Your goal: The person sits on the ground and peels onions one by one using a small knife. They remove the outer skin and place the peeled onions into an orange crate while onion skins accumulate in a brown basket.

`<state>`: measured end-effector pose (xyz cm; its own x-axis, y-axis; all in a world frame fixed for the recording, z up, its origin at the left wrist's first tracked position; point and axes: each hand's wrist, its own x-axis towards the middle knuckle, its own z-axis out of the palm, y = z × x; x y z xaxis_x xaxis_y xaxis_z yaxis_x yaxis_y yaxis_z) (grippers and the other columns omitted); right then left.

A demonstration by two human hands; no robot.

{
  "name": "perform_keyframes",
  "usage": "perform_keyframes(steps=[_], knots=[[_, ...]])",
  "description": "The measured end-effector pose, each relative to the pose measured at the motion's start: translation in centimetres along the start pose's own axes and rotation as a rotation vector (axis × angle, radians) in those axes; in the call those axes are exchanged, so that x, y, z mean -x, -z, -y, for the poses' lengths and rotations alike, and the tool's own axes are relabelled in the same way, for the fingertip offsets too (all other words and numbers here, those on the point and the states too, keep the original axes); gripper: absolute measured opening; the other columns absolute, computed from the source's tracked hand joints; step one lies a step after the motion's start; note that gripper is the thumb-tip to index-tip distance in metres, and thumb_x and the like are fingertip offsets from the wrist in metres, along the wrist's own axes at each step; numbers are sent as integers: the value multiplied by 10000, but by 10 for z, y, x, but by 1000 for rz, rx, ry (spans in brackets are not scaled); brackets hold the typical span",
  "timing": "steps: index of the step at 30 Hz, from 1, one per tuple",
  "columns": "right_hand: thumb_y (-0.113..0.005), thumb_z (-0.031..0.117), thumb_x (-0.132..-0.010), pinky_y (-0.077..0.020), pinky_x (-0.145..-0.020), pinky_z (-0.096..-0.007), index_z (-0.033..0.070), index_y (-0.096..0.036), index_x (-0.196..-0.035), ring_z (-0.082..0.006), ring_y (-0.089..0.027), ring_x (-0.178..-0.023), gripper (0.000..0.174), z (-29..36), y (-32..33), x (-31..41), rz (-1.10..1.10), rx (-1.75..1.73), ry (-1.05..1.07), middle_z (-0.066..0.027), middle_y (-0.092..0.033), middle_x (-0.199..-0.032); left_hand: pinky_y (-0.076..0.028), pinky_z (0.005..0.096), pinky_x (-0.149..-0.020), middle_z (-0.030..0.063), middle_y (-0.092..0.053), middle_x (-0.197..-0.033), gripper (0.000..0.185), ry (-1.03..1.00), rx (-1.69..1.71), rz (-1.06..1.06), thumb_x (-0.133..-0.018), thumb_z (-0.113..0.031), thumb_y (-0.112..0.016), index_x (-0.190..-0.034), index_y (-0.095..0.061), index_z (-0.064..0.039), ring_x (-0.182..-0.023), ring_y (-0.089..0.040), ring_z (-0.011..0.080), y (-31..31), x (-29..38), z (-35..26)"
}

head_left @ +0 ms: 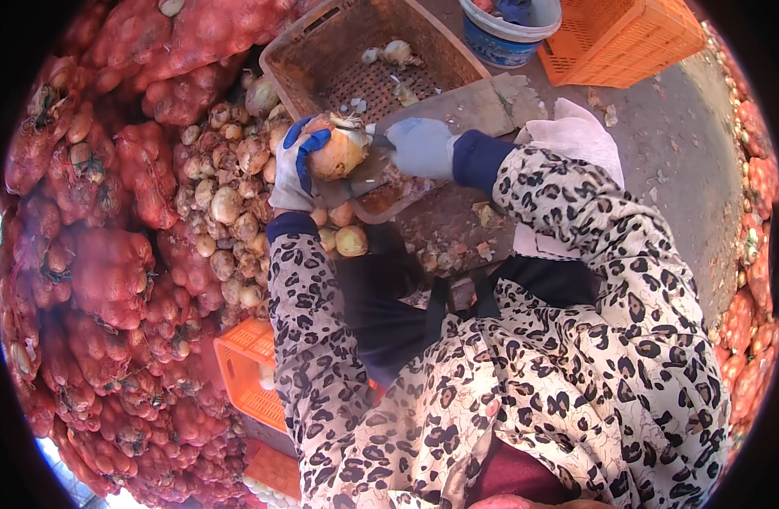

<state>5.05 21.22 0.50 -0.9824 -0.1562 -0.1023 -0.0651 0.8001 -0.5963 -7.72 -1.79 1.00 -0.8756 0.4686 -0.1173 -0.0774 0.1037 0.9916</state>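
Observation:
My left hand (300, 162), in a white glove with blue coating, grips a large yellow onion (337, 153) with loose dry skin and a root or stem tuft on top. My right hand (421, 147), in a pale blue glove, is closed beside the onion around a small tool, perhaps a knife; its handle is hidden and only a short dark part (382, 141) shows, close to the onion's right side. Both hands are above the near part of a brown plastic crate (377, 213), which holds a few peeled onions (397, 52) and scraps. A board (472, 105) lies across the crate.
Loose onions (227, 203) are heaped left of the crate, beside stacked red mesh sacks of onions (109, 273). A white and blue bucket (504, 41) and an orange crate (625, 44) stand beyond. Another orange crate (249, 382) is at lower left. Onion skins litter the floor.

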Motion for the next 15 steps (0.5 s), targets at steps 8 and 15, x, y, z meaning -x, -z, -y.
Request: perform_keyframes(steps=[8, 15], knots=[[-577, 213, -888, -544, -859, -466, 9, -694, -1056, -366, -698, -991, 289, 14, -19, 2, -89, -70, -178, -214, -722, -1004, -479, 293, -955, 98, -694, -1123, 455, 2, -126, -16, -794, -157, -705, -1205, -682, 37, -1028, -641, 190, -14, -2, -15], [-605, 275, -869, -529, -852, -474, -41, -673, -1029, -427, -676, -950, 361, 4, 1, -2, 178, -340, -166, -267, -697, -970, -494, 307, -950, 97, -705, -1095, 426, 186, -5, 85, -809, -152, -714, -1181, -678, 53, -1010, -660, 204, -8, -17, -17]])
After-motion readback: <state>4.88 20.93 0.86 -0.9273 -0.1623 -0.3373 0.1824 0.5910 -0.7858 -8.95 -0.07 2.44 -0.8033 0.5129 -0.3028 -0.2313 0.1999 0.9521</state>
